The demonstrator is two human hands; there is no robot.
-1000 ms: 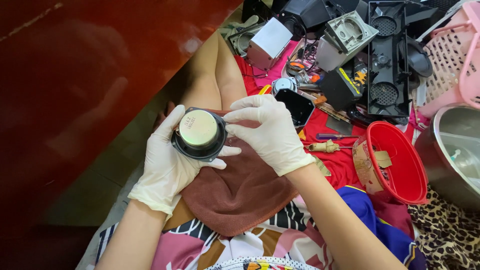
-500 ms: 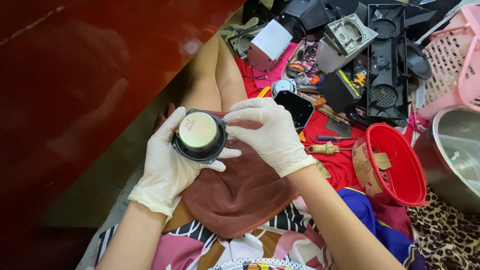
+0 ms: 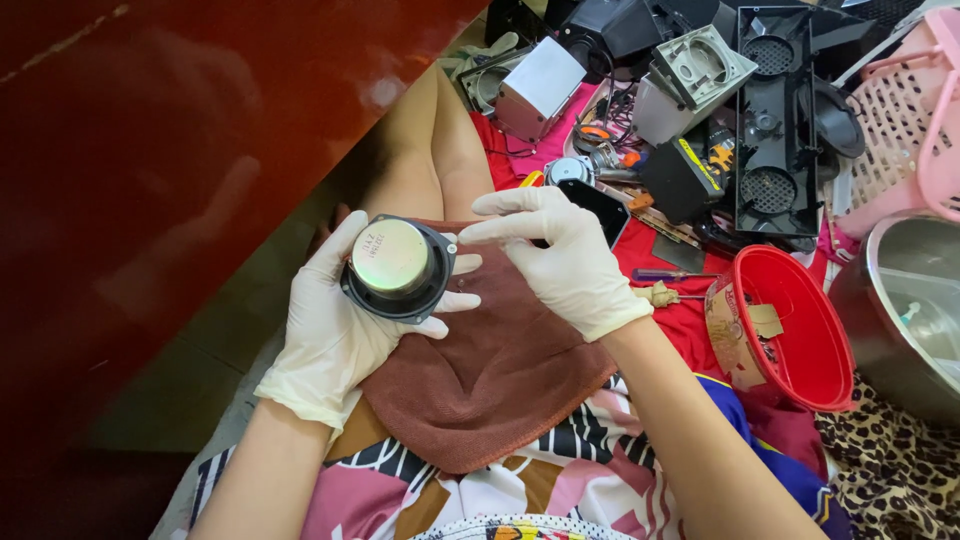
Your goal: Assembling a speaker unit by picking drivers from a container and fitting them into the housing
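My left hand (image 3: pixel 325 335), in a white glove, holds a round black speaker driver (image 3: pixel 398 268) with its silver magnet facing up. My right hand (image 3: pixel 560 260), also gloved, hovers just right of the speaker, fingers pinched together near its rim; whether they hold something small I cannot tell. Both hands work above a brown cloth (image 3: pixel 500 370) spread on my lap.
A red plastic tub (image 3: pixel 790 330) sits to the right, beside a steel bowl (image 3: pixel 905 310). Black speaker housings (image 3: pixel 780 120), grey parts, screwdrivers (image 3: pixel 665 274) and a pink basket (image 3: pixel 915 120) crowd the far side. A dark red panel (image 3: pixel 150 150) fills the left.
My right hand has eased slightly away from the speaker's rim. The left hand keeps the speaker in place.
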